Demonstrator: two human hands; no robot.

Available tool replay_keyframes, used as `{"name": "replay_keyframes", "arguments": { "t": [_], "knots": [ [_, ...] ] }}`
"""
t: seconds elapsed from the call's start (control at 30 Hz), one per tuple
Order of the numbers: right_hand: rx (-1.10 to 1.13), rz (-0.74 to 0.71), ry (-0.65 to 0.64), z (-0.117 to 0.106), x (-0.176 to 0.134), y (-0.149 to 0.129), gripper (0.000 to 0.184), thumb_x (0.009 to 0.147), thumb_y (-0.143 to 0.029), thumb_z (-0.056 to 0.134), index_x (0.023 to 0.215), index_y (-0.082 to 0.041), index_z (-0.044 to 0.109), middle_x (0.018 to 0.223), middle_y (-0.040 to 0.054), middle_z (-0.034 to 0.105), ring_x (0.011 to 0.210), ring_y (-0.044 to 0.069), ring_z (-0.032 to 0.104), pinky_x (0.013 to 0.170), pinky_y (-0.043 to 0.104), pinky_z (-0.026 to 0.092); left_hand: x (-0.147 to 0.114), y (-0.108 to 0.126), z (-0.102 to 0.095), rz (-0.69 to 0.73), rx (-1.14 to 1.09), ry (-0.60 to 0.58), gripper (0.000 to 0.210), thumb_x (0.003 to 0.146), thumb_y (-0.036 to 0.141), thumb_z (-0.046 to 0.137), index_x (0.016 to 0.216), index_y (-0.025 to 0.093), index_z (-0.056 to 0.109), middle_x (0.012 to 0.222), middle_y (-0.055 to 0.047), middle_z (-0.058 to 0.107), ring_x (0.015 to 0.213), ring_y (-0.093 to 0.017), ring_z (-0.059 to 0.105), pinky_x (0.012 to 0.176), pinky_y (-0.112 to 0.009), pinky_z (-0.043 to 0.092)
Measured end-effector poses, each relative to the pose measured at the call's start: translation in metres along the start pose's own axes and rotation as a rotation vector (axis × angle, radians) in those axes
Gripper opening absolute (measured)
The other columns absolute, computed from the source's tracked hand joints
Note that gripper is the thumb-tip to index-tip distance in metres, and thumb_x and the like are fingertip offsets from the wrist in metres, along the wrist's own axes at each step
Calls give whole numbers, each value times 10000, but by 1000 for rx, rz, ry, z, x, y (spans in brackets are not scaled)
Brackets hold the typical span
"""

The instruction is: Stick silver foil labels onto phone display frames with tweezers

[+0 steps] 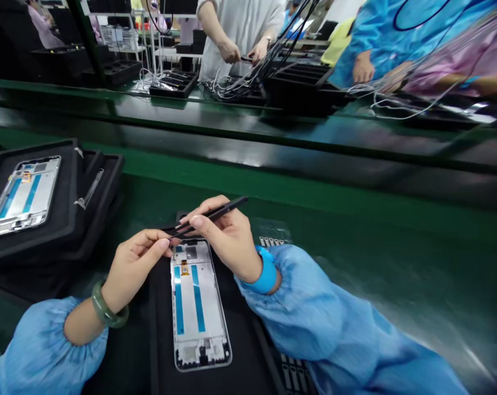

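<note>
My right hand (227,236) is closed around black tweezers (227,208), whose tips point left toward my other hand. The fingertips of my left hand (139,260) are pinched together at the tweezer tips; whatever sits between them is too small to make out. Just below both hands lies a silver phone frame (205,307) with two blue strips and a small orange flex piece near its top. It rests on a black foam tray (248,345). A clear sheet with small metal pieces (271,241) lies partly behind my right wrist.
Stacked black trays (67,230) stand at the left, with another phone frame (43,192) on top. More small metal parts (293,376) show under my right sleeve. Beyond a raised ledge (248,142), co-workers handle items among cables (240,82) and black trays.
</note>
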State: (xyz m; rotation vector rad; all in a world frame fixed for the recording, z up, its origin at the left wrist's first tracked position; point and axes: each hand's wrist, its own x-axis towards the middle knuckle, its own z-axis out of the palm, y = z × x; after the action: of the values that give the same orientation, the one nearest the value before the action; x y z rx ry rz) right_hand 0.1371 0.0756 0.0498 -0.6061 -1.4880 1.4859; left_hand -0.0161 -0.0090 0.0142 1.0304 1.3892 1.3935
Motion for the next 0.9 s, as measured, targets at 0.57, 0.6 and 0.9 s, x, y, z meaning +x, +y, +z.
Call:
{"name": "replay_keyframes", "arguments": {
  "t": [0.57,0.6,0.9],
  "knots": [
    [-195,-265,-46,0,-9,1,94,774,-230,663,803,-192,582,783,2,636,720,129,666,670,257,552,-5,-3,0,29,-4,38,175,765,344,653,851,192,634,720,0,639,743,-136,606,743,-246,474],
    [-217,-273,-46,0,-9,1,93,773,-232,664,805,-192,587,786,5,638,722,131,664,670,261,550,-5,-4,0,34,1,36,176,769,343,650,854,190,631,721,0,637,746,-135,606,745,-245,475],
    [-332,-256,20,1,-11,1,128,780,-301,652,779,-189,590,759,2,646,683,118,659,629,229,544,-6,-2,1,62,81,16,164,800,330,617,884,190,619,731,0,642,739,-133,611,741,-260,488]
  ]
}}
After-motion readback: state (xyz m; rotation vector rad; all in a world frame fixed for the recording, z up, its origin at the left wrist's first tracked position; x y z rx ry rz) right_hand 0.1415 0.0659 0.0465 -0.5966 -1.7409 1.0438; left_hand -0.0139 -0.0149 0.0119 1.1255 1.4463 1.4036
